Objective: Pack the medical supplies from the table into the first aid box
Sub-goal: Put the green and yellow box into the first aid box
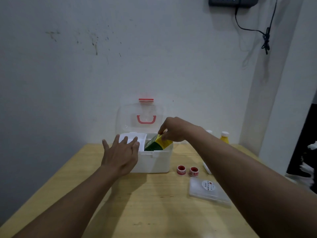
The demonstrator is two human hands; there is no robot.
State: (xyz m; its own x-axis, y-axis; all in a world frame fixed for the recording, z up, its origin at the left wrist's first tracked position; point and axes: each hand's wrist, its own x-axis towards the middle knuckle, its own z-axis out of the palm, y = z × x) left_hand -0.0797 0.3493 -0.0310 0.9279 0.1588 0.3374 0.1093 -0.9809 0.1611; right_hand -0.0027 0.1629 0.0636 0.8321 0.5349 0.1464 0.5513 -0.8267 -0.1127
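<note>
Right hand [173, 130] pinching green-yellow carton [157, 143], left hand [121, 152] spread

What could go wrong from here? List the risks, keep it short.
1. The green and yellow carton, gripped by the right hand, sits tilted in the first aid box with its upper end above the rim; it may jam or block the lid.
2. The yellow bottle stands just behind the right forearm; pulling back could knock it over.

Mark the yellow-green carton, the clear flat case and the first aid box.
yellow-green carton [154, 146]: head view, green face.
clear flat case [205, 194]: head view, lid below its round label.
first aid box [154, 162]: head view, white front wall.
</note>
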